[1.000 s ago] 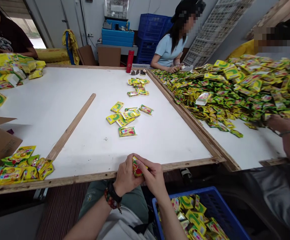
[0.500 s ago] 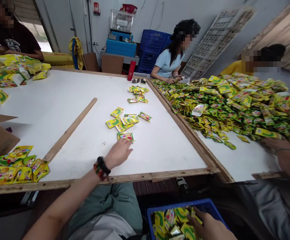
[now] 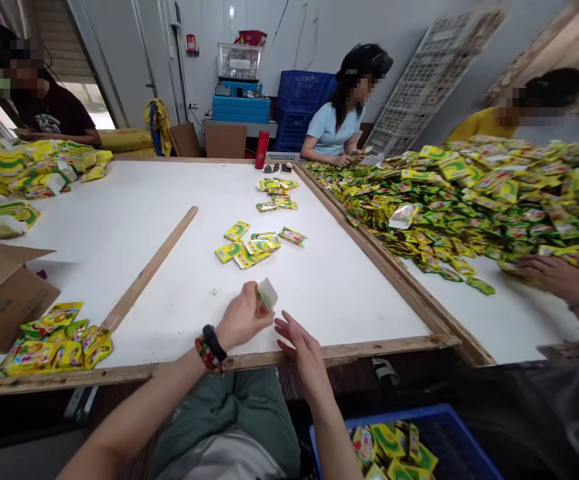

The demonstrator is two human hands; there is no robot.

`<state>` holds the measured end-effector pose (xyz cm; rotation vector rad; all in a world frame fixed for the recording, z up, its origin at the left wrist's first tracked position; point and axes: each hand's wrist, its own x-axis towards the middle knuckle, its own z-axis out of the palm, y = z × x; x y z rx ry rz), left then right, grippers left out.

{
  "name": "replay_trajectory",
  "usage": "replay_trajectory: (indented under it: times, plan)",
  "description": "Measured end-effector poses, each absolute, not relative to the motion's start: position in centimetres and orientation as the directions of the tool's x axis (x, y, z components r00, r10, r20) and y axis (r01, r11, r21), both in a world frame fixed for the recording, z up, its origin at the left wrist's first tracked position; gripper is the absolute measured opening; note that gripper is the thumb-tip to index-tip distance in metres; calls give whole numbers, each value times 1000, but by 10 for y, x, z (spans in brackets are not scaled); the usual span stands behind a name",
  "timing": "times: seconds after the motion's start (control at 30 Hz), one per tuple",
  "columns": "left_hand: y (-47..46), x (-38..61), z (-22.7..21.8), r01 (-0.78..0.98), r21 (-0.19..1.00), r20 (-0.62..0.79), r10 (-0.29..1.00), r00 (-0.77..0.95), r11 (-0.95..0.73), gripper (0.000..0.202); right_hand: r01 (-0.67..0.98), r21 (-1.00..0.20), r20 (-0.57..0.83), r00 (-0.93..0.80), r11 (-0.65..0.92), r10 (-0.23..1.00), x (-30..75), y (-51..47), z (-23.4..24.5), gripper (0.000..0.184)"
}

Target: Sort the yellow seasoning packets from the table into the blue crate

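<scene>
My left hand (image 3: 242,319) rests over the white board and pinches a small foil sachet (image 3: 266,297), its pale back turned up. My right hand (image 3: 305,353) is open with its fingers spread, holds nothing, and sits at the table's near wooden edge (image 3: 339,353), close to my left hand. Just beyond them lies a loose group of yellow-and-green sachets (image 3: 249,248). A second group (image 3: 273,195) lies farther along the board. Below my right hand, a blue crate (image 3: 419,427) holds more sachets.
A big sachet heap (image 3: 469,197) fills the right table, with a co-worker's hands (image 3: 559,277) at its edge. A wooden strip (image 3: 149,267) lies on the board. At left are a sachet pile (image 3: 56,345) and a cardboard box (image 3: 4,297).
My left hand has lifted the lone sachet off the board. My right hand has come up out of the crate to the table edge, open. The view has tilted up slightly.
</scene>
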<state>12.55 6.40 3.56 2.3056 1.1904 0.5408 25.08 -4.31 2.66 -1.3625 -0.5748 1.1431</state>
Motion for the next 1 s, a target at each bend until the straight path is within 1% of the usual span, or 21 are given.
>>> replay_trajectory:
  times: [0.07, 0.17, 0.23, 0.3, 0.37, 0.47, 0.57, 0.63, 0.67, 0.77, 0.83, 0.9, 0.93, 1.0]
  plan:
    - [36, 123, 30, 592, 691, 144, 881, 450, -415, 48, -336, -930, -260, 307, -151, 916, 236, -29, 27, 58]
    - [2, 124, 17, 564, 754, 246, 940, 235, -338, 57, -343, -937, -165, 257, -70, 952, 223, -24, 30, 46]
    - [-13, 125, 9, 528, 775, 319, 936, 147, -347, 60, -443, -893, -191, 226, -74, 955, 220, -30, 33, 42]
    - [-21, 126, 3, 485, 769, 394, 906, 155, -417, 58, -574, -807, -260, 140, -136, 955, 219, -37, 36, 44]
    - [-24, 128, -3, 447, 742, 465, 864, 193, -499, 51, -644, -740, -309, 70, -194, 948, 220, -42, 39, 48]
    - [-25, 129, -9, 441, 708, 531, 827, 185, -552, 40, -666, -711, -319, 20, -225, 948, 222, -46, 42, 52]
    - [-26, 129, -13, 443, 684, 587, 798, 138, -580, 38, -684, -687, -284, -60, -246, 957, 225, -45, 41, 59]
    - [-26, 130, -15, 436, 669, 620, 776, 118, -601, 38, -677, -693, -275, -68, -247, 959, 225, -42, 41, 56]
    - [-26, 130, -15, 435, 664, 629, 769, 115, -609, 38, -667, -705, -285, -43, -239, 958, 225, -41, 41, 53]
    - [-25, 129, -15, 421, 651, 631, 758, 162, -632, 50, -581, -789, -311, 93, -202, 946, 223, -38, 43, 45]
    - [-25, 128, -14, 416, 674, 580, 786, 213, -610, 63, -440, -883, -266, 178, -165, 947, 222, -40, 47, 42]
    - [-25, 126, -13, 416, 723, 489, 834, 255, -551, 70, -217, -972, -137, 212, -90, 967, 223, -45, 50, 37]
    - [-25, 125, -13, 416, 749, 441, 857, 269, -516, 68, -90, -995, -51, 208, -32, 977, 223, -48, 51, 35]
    - [-26, 124, -12, 412, 773, 393, 874, 285, -482, 58, 140, -986, 114, 193, 88, 975, 222, -52, 52, 32]
